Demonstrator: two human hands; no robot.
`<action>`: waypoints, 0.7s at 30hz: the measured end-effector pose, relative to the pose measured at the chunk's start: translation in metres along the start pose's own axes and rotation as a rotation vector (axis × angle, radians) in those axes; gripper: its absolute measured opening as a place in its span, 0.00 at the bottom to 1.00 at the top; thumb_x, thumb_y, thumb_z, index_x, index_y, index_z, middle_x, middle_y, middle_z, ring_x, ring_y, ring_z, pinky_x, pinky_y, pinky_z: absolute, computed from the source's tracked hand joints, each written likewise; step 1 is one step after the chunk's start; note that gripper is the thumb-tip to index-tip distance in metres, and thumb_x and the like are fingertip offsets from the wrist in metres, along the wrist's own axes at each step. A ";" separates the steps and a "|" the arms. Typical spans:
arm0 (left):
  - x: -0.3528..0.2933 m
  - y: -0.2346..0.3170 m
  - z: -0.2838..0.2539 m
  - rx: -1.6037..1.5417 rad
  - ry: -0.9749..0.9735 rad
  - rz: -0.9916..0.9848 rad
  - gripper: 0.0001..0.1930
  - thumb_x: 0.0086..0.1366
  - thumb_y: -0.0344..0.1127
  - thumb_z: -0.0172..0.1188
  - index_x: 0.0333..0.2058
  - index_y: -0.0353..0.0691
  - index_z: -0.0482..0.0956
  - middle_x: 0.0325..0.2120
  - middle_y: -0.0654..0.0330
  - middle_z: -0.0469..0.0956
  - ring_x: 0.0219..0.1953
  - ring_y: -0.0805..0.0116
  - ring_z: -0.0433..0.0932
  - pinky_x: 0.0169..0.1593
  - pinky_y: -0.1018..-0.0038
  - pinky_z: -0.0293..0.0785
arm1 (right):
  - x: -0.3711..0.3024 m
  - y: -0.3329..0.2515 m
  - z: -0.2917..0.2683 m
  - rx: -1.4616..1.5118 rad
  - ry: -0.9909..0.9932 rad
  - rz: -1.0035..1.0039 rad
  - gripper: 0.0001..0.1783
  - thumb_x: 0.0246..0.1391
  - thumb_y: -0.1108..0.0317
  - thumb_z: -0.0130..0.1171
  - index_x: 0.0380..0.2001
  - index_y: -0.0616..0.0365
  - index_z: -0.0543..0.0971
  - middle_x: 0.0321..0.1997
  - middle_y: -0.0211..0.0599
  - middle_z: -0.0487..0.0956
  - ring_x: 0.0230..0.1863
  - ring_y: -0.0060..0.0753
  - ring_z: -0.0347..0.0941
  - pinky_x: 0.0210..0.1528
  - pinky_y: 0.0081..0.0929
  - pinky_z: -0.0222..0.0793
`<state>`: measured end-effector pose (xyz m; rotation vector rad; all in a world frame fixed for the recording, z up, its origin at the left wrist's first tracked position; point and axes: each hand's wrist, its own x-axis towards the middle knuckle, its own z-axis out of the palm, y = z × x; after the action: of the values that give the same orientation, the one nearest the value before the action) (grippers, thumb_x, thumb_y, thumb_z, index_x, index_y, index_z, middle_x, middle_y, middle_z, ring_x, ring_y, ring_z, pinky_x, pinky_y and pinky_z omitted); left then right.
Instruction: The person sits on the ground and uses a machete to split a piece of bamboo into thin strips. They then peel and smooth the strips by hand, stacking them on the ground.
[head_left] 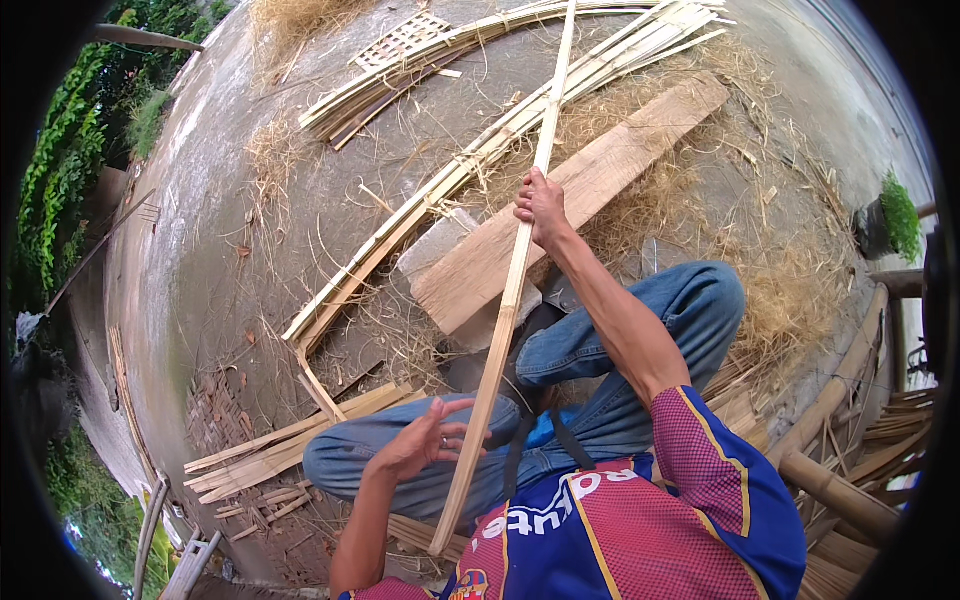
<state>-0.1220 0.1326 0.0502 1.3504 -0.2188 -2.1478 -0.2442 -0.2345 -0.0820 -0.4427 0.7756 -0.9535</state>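
A long, pale bamboo strip (515,275) slants across the view, from the top edge down to my lap. My right hand (543,207) is wrapped around it above the middle. My left hand (432,440) is beside its lower part, fingers apart, some reaching behind the strip; whether they touch it is hard to tell. A ring shows on one finger. Under my right forearm lies a wooden plank (580,200), its near end propped on a grey block (437,243).
Bundles of split bamboo strips (440,185) (400,85) lie beyond the plank, near a woven lattice piece (402,40). Curly shavings (790,295) cover the ground at right. More strips (260,455) lie by my left knee. A potted plant (888,220) and bamboo poles (835,490) stand at right.
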 end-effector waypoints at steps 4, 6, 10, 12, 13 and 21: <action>-0.016 -0.030 0.019 -0.112 -0.018 -0.043 0.28 0.76 0.58 0.42 0.54 0.36 0.70 0.27 0.62 0.75 0.23 0.73 0.74 0.30 0.76 0.73 | 0.033 -0.002 0.000 0.027 0.069 0.022 0.16 0.72 0.55 0.45 0.35 0.55 0.65 0.19 0.22 0.58 0.16 0.15 0.50 0.13 0.17 0.49; -0.008 -0.033 0.014 -0.307 -0.075 -0.038 0.24 0.76 0.56 0.46 0.46 0.37 0.73 0.20 0.69 0.69 0.17 0.79 0.64 0.23 0.80 0.64 | 0.048 -0.003 -0.017 0.051 0.029 0.042 0.17 0.72 0.54 0.46 0.36 0.56 0.67 0.20 0.25 0.65 0.15 0.19 0.59 0.14 0.20 0.58; 0.007 -0.048 0.034 0.188 0.420 0.185 0.23 0.78 0.52 0.45 0.31 0.38 0.74 0.15 0.71 0.62 0.15 0.81 0.57 0.20 0.79 0.56 | 0.043 -0.016 -0.031 -0.745 0.125 -0.026 0.22 0.69 0.53 0.50 0.49 0.64 0.72 0.37 0.46 0.76 0.35 0.44 0.77 0.35 0.42 0.75; 0.020 -0.054 0.026 0.349 0.524 0.250 0.24 0.77 0.51 0.45 0.28 0.38 0.74 0.14 0.69 0.64 0.16 0.80 0.60 0.21 0.77 0.57 | 0.030 -0.024 -0.048 -1.510 0.240 -0.471 0.28 0.67 0.52 0.52 0.58 0.67 0.71 0.51 0.58 0.77 0.51 0.57 0.78 0.51 0.55 0.75; 0.023 -0.066 0.019 0.390 0.607 0.272 0.25 0.77 0.51 0.45 0.27 0.37 0.74 0.14 0.68 0.64 0.17 0.79 0.61 0.21 0.76 0.57 | -0.014 -0.027 -0.011 -1.418 0.058 -0.465 0.30 0.64 0.48 0.55 0.62 0.54 0.73 0.68 0.59 0.64 0.67 0.63 0.63 0.66 0.60 0.60; 0.037 -0.066 0.005 0.593 0.667 0.343 0.26 0.77 0.50 0.43 0.27 0.34 0.75 0.14 0.60 0.68 0.19 0.68 0.68 0.26 0.67 0.64 | -0.048 -0.011 -0.011 -1.845 -0.745 -0.218 0.19 0.58 0.38 0.61 0.46 0.32 0.85 0.79 0.42 0.50 0.79 0.63 0.32 0.72 0.75 0.30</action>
<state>-0.1633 0.1656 -0.0043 2.0936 -0.7862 -1.2947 -0.2753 -0.1994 -0.0631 -2.3403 0.7056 0.0840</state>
